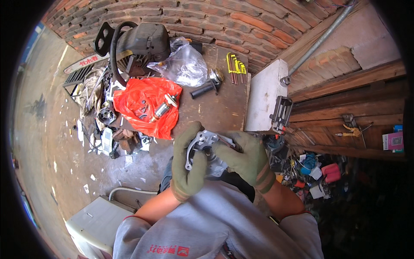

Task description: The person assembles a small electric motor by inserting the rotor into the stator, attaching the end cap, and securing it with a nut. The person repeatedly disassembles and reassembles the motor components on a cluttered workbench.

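Observation:
My left hand [186, 166], in a green work glove, is closed around the left side of a silver-grey cast metal housing [207, 137]. The housing has a curved rim and a dark round opening near its middle. My right hand [246, 157], in a matching glove, grips the right side, its fingers reaching toward the opening. A thin dark edge or rod shows beside the right fingers; I cannot tell whether it belongs to the housing. Beyond my hands, a motor armature [163, 110] lies on a red plastic bag [146, 96] on the brown bench [211, 113].
On the bench are a clear plastic bag [186, 64], a black side handle [204, 90] and yellow-holdered hex keys [236, 68]. A dark, rounded machine [144, 41] stands behind. A vise-like metal tool [281, 113] juts out at right. Scrap parts litter both sides.

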`<state>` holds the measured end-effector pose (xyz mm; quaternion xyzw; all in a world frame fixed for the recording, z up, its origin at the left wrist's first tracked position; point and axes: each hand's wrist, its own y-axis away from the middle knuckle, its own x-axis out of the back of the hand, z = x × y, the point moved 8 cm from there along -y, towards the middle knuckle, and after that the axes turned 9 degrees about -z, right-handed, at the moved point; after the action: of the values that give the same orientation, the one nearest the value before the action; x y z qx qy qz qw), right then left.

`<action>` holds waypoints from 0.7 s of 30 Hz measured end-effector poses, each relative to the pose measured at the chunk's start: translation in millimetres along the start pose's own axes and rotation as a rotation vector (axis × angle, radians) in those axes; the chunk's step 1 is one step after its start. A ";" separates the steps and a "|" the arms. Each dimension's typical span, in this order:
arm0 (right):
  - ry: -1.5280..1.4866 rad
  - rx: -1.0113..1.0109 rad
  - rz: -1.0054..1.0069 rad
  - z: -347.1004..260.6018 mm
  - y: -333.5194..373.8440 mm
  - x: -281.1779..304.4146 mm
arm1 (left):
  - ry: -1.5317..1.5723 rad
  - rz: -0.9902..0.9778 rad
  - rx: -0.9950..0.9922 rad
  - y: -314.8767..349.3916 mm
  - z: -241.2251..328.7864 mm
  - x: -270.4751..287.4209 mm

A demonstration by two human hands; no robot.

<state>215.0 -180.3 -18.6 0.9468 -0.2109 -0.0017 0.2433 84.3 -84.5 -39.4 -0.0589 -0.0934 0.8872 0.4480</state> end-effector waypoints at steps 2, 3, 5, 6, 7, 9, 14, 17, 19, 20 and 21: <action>-0.031 0.022 0.005 5.7 -1.9 -4.0 | -0.005 0.073 0.006 1.9 -6.0 0.7; -0.027 0.052 0.013 7.5 -3.3 -6.1 | 0.042 0.103 0.025 2.5 -9.6 0.7; -0.027 0.098 0.029 4.9 -3.5 -9.0 | 0.137 0.163 0.065 3.4 -15.2 1.4; -0.030 0.115 0.036 1.7 -2.7 -10.0 | 0.173 0.180 0.089 3.1 -17.3 0.9; -0.034 0.131 0.043 -0.4 -2.1 -10.4 | 0.210 0.197 0.113 2.5 -18.9 0.5; 0.006 0.127 0.055 3.2 -2.4 -10.0 | 0.301 0.211 0.172 3.1 -22.2 0.5; 0.072 0.120 0.082 3.9 -1.3 -8.8 | 0.450 0.203 0.300 7.2 -31.3 -1.5; -0.029 0.133 0.091 15.1 -2.8 -12.2 | 0.443 0.200 0.301 7.4 -28.6 -0.7; -0.040 0.177 0.129 17.0 -2.8 -11.5 | 0.396 0.206 0.296 8.4 -28.7 1.7; -0.021 0.162 0.125 13.7 -2.2 -12.1 | 0.371 0.211 0.293 8.9 -29.0 3.0; -0.002 0.147 0.121 6.5 -0.6 -12.3 | 0.327 0.209 0.252 8.3 -26.0 4.3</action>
<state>203.3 -178.0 -25.8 0.9476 -0.2674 0.0274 0.1725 80.2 -83.0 -66.6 -0.1549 0.0988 0.9121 0.3666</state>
